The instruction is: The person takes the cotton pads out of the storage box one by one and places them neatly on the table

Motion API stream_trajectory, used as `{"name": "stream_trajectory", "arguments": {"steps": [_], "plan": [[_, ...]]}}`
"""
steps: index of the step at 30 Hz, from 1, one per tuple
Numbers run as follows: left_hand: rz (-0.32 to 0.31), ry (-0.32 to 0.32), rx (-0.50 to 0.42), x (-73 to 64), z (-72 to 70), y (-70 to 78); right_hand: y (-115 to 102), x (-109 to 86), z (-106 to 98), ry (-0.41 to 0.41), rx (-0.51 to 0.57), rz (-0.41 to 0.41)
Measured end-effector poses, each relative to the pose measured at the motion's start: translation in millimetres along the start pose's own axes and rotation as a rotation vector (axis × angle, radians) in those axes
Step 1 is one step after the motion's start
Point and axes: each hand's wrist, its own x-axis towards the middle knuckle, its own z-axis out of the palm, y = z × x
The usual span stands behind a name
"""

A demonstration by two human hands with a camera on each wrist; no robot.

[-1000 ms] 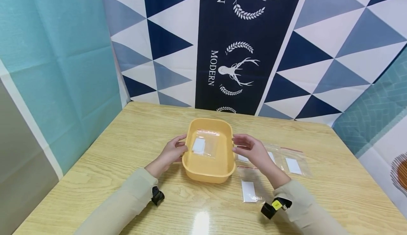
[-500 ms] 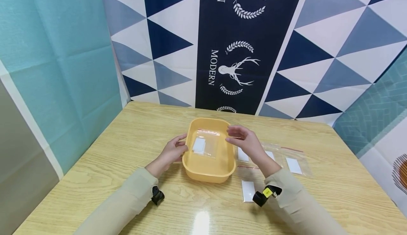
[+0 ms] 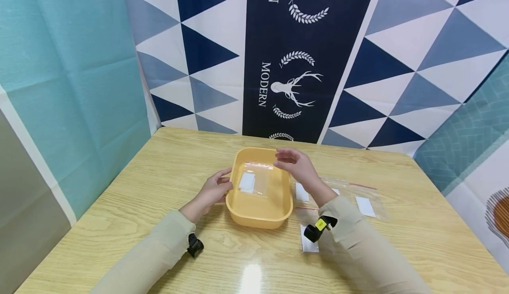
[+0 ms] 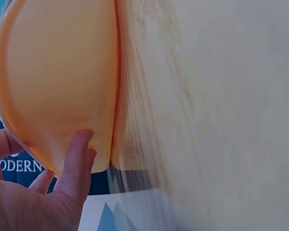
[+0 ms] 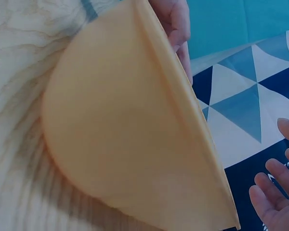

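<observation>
A yellow plastic tub [image 3: 258, 212] stands on the table in the head view. Inside it lies a clear zip bag [image 3: 260, 185] with a white rectangular piece showing through. My left hand [image 3: 208, 194] holds the tub's left side; in the left wrist view its fingers [image 4: 77, 156] lie against the outer wall while the thumb is at the rim. My right hand [image 3: 296, 166] hovers by the far right rim, its fingers loosely bent around nothing. In the right wrist view, that hand's fingers [image 5: 274, 190] are apart from the tub wall [image 5: 120, 120].
More clear zip bags with white pieces lie right of the tub, one at the right [image 3: 366, 206] and another nearer [image 3: 309, 240], partly behind my right wrist camera [image 3: 318, 230]. A patterned cloth [image 3: 214, 55] hangs behind the wooden table [image 3: 179, 152].
My right hand has moved away from the tub's right side, up and leftward over the far right rim. The left hand and the tub have stayed put, and the view has shifted slightly.
</observation>
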Motion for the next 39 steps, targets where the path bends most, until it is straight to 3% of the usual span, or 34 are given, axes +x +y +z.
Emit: {"name": "stream_trajectory", "arguments": {"steps": [17, 33, 39], "plan": [[-0.01, 0.024, 0.002, -2.1, -0.4, 2.8, -11.6, 31.6, 15.2, 0.034, 0.012, 0.057], [-0.014, 0.02, -0.006, -0.9, 0.1, 1.0, -4.8, 59.7, 37.1, 0.093, 0.196, 0.176], [-0.013, 0.02, -0.002, 0.3, -0.9, -0.4, 6.2, 64.8, 44.4, 0.104, 0.113, 0.182]]}}
